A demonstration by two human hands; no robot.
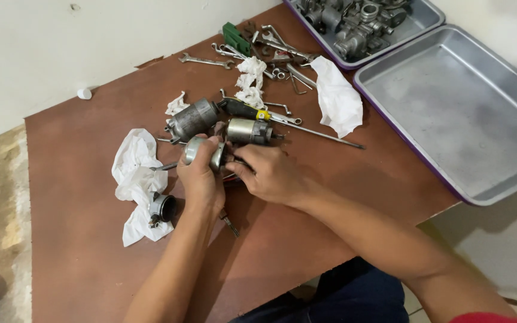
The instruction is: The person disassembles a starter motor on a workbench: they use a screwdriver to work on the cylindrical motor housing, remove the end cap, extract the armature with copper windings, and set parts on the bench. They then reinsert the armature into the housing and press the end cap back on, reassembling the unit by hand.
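My left hand (201,176) grips a round grey metal end cap (201,151) of a small motor, held just above the brown board (79,239). My right hand (270,173) meets it from the right, fingertips pinched on the cap's inner side, where red wires show. Directly behind my hands lies a shiny metal armature (248,130). A dark grey cylindrical motor housing (192,119) rests to its left. A black and yellow screwdriver (243,110) lies behind the armature.
White rags (136,164) lie left, one under a small round metal part (164,207). Another rag (339,98), wrenches (206,60) and a long thin rod (324,136) lie farther back. An empty metal tray (450,107) sits right; a tray with a carburettor (354,24) behind it.
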